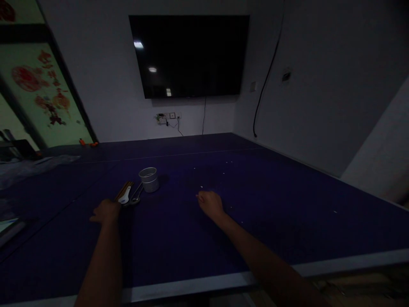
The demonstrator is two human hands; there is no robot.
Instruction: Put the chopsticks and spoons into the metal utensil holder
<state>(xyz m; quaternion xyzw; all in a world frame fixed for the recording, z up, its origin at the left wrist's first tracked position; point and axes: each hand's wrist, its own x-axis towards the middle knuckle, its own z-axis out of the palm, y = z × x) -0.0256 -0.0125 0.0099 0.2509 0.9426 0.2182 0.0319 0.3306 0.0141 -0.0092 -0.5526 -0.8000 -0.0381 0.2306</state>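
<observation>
My left hand [107,211] rests at the near end of a small bunch of utensils on the dark blue table. Beside its fingers lie wooden chopsticks [124,190], a white spoon [125,195] and a metal spoon [136,199]. The hand touches or covers their near ends; its grip is hidden. A grey metal cup [149,180] stands upright just beyond the utensils. Over the table's middle, my right hand [210,204] is closed, fingers curled in. Anything inside it is hidden. Right past its knuckles lies a tiny white scrap [201,187].
More white specks [224,173] are scattered over the blue tabletop [191,247], which has a pale front edge [191,288]. Clear plastic [38,166] lies at the left. A television [191,55] hangs on the wall; a dark cable [268,76] dangles at the right.
</observation>
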